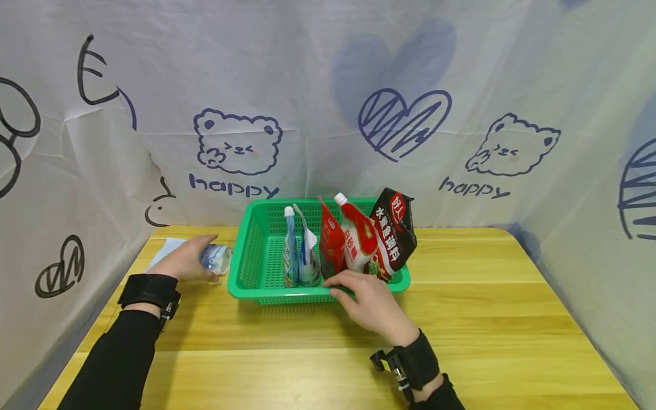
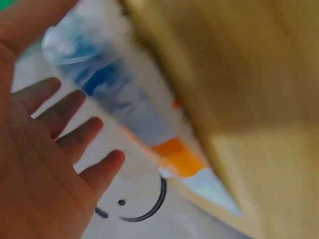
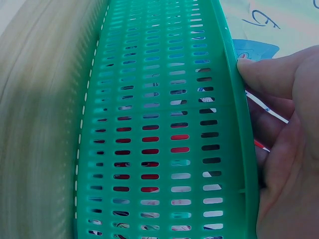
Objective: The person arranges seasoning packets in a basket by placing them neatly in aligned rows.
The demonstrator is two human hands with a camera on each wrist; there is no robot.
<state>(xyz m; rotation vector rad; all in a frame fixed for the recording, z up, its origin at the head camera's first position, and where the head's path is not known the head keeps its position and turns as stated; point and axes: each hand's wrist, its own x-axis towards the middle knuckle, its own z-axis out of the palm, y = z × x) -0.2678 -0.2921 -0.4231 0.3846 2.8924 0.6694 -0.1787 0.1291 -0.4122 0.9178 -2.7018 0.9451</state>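
Observation:
A green plastic basket (image 1: 294, 292) stands near the back of the table. My right hand (image 1: 371, 302) grips its front rim, the thumb outside and the other fingers over the inner side, as the right wrist view shows. At the left, my left hand (image 1: 187, 259) reaches over a blue-and-white pouch (image 1: 217, 259) lying on the table. In the left wrist view its fingers are spread beside the pouch (image 2: 119, 94), which has an orange band and looks blurred. Part of the pouch is hidden behind the hand in the head view.
Inside the basket stand a white-capped blue pouch (image 1: 290, 250), another blue-and-white pouch (image 1: 309, 262), a red packet (image 1: 332, 242), a white-capped sugar pouch (image 1: 359, 239) and a leaning black-and-red seasoning packet (image 1: 394, 233). A cloth (image 1: 328, 102) with drawings hangs behind the wooden table (image 1: 492, 319).

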